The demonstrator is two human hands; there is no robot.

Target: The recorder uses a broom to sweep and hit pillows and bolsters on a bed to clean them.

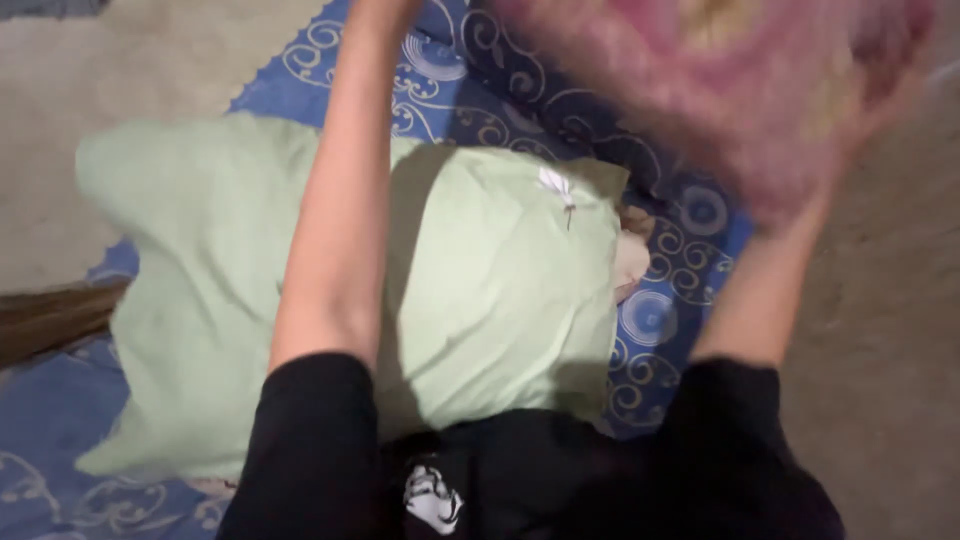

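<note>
1. Blue bedding with pale scrollwork [690, 215] fills the background, laid between stretches of beige floor [120, 60] on either side of the person's raised arms.

2. Both arms reach up and away from the body. A pink, blurred cushion or pillow [730, 80] is up at the far end of the right arm, and the right hand [850, 130] appears to be grasping its lower edge, though motion blur hides the fingers.

3. At the top of the view, the left hand runs out of the picture; only the forearm shows, so whether it is clenched or released cannot be told.

4. Beneath both arms, close to the body, lies a pale green pillow [500, 290] on the blue bedding, with a small white tag near its far edge.

5. Risk, as a judgement: the pink pillow looks to be moving fast and seems held mainly from the right side. A one-sided hold could let it slip and drop onto the green pillow or the floor beyond the right hand.

6. Risk: with the left hand unseen, an uneven pull between the two hands could twist the pink pillow or tug its cover askew.

7. Risk: the green pillow sits directly under the arms; a falling pink pillow could knock it off the bedding toward the floor on the left-arm side.
</note>
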